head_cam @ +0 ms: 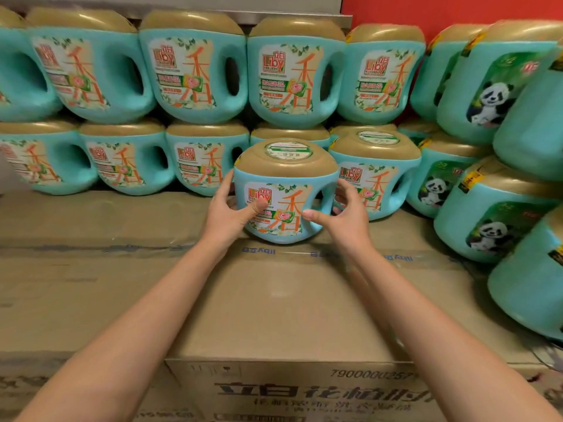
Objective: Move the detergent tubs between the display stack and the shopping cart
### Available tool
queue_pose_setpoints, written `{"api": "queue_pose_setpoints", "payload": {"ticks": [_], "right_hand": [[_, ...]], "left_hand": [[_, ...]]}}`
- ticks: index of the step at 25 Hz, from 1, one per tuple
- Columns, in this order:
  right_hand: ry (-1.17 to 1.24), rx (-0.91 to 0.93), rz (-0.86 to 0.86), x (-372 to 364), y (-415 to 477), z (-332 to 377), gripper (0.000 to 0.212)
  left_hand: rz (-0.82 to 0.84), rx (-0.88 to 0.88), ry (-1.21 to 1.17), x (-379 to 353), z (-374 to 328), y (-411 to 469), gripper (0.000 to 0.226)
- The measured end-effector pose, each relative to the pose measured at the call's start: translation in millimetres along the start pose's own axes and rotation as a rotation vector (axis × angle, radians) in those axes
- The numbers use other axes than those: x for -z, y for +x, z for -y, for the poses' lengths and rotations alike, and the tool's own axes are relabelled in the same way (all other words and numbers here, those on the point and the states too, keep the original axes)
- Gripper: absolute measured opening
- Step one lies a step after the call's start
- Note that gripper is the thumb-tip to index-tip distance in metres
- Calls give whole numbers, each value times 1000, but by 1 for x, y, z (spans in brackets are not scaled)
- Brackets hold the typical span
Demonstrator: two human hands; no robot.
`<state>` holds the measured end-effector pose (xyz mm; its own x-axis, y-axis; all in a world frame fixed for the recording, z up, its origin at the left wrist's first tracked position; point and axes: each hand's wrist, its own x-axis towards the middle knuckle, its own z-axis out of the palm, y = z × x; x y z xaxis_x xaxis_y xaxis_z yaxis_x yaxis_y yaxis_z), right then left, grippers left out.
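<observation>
A teal detergent tub with a gold lid stands upright on the cardboard boxes in front of the display stack. My left hand grips its left side, thumb across the label. My right hand curls around its right side by the handle, thumb on the front. Another tub of the same kind stands just behind and to the right, close to my right hand's fingers. No shopping cart shows in view.
Two rows of matching tubs line the back. Panda-labelled teal tubs pile up on the right, reaching toward me. A red wall rises behind them. Bare cardboard box tops stretch to the left and toward me.
</observation>
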<state>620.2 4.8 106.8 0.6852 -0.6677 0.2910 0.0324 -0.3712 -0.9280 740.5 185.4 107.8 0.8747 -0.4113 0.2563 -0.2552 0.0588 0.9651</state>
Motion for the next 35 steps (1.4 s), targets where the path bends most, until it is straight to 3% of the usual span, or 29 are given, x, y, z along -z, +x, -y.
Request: {"api": "queue_pose_setpoints", "payload": {"ticks": [7, 16, 18, 21, 22, 26, 30, 35], "right_hand": [[-202, 61, -96, -11, 20, -3, 87], [-201, 58, -65, -11, 21, -4, 72], [-166, 8, -81, -8, 7, -5, 59], [-91, 17, -119, 3, -25, -2, 20], [-66, 28, -120, 10, -38, 2, 8], [-23, 62, -169, 45, -95, 22, 14], [82, 6, -394, 78, -171, 29, 15], [65, -65, -619, 136, -274, 25, 20]], "left_hand": [[-104, 40, 16, -11, 7, 20, 81], [-132, 95, 128, -14, 3, 23, 82], [-133, 159, 143, -11, 0, 17, 80], [-161, 101, 208, -6, -2, -3, 44], [-133, 67, 227, -4, -5, -13, 32], [-29, 46, 97, 3, -24, -51, 12], [208, 102, -52, -10, -37, -103, 26], [412, 182, -126, -56, -38, -177, 25]]}}
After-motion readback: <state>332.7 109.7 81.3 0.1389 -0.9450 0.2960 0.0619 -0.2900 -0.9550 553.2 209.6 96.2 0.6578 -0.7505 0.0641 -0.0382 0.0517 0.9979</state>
